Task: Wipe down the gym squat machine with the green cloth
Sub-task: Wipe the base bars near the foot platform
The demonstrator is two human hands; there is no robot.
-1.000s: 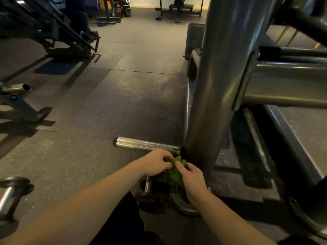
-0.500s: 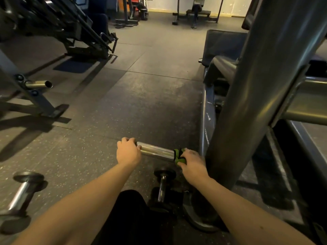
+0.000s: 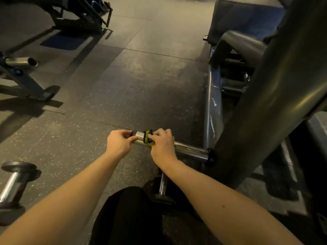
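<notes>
left hand [image 3: 120, 144] curled on chrome peg's [image 3: 191, 150] free end, right hand [image 3: 162, 145] wrapping green cloth [image 3: 148, 137] round it, cloth slid from the upright [image 3: 265, 103] toward the tip

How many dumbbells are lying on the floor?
2: left dumbbell at the lower left edge; second dumbbell near the chrome peg, partly hidden. Others may be hidden.

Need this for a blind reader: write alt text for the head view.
The right hand grips a green cloth round a chrome peg on the squat machine; the left hand holds the peg's free end.
</notes>
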